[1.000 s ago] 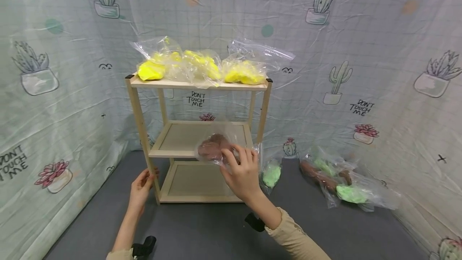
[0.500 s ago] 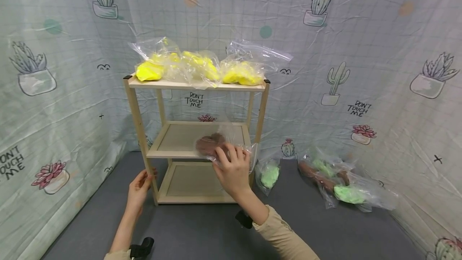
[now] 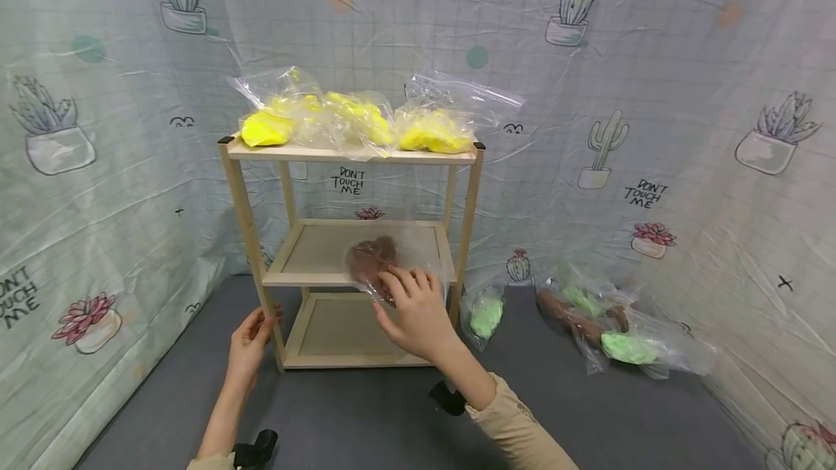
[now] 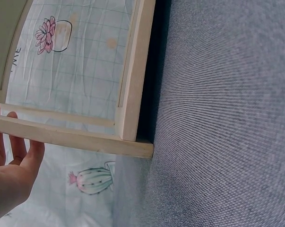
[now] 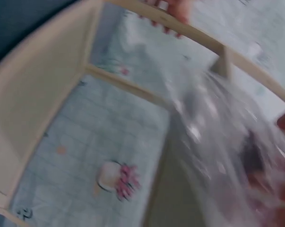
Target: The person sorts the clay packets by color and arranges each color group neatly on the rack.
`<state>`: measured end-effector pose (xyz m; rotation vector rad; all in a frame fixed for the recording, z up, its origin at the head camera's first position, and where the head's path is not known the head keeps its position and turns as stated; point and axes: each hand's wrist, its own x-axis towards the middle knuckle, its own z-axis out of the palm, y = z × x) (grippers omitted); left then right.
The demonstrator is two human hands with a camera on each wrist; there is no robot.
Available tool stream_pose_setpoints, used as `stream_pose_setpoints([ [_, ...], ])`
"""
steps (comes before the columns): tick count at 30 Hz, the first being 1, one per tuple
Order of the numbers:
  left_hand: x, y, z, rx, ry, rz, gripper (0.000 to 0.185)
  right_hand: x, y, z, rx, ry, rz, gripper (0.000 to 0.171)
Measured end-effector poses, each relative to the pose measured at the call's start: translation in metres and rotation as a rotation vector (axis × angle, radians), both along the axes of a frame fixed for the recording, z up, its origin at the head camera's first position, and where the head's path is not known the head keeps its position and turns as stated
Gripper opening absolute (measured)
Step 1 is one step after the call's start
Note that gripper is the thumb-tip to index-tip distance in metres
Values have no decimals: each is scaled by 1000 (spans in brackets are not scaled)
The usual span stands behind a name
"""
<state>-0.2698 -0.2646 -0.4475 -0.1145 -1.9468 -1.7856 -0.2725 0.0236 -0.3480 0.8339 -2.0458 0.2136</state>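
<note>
Since the earlier frames, right hand had carried the clear bag of brown clay leftward and slightly down, so the bag now sat at the front edge of the wooden rack's middle shelf. Fingers curled over the bag's near side, pinching the plastic; brown lump lay just beyond the fingertips. Right wrist view blurred; only crumpled plastic and rack rails made out. Left hand rested against the rack's front left post, fingers loosely wrapped round it, low down near the bottom shelf. Bags of yellow clay lay on the top shelf, above both hands. Bags of green and brown clay lay on the floor, well right of the right hand.
</note>
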Motion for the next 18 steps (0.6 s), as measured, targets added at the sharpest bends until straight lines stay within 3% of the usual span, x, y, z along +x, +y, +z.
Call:
stream_pose_setpoints([
  [4,1,-1,0,-10,-19,18,41,4,13,7,114,-103,45,38],
  [10,0,-1,0,-5,-31,19,40,-5,24,9,207,-33,75,40],
  [18,1,0,2,14,-17,13,39,-10,29,17,280,-122,137,53],
])
